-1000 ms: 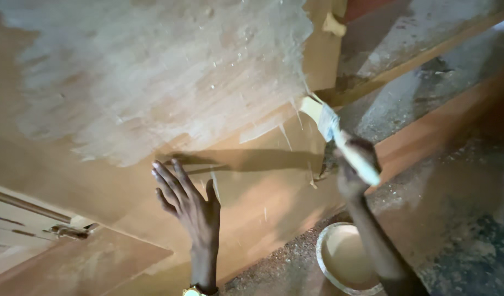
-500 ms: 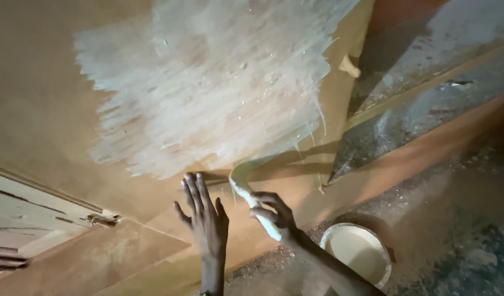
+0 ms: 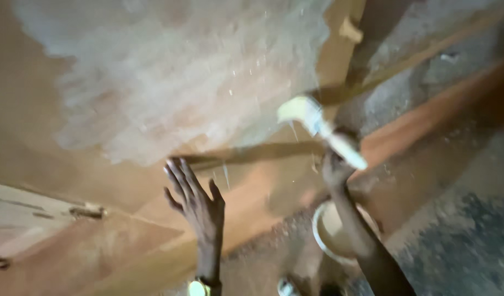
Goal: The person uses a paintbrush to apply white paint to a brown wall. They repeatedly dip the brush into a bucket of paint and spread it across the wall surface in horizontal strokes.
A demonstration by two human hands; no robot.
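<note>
Head view shows me the right hand gripping a brush at the board, left hand spread flat on it.

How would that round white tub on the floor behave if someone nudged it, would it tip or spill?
The white tub looks wide and low, so it would probably slide rather than tip. It seems to hold pale paste, so likely heavy for its size. The right hand lifts the coated brush above it, so drips may make its rim slippery.
</note>
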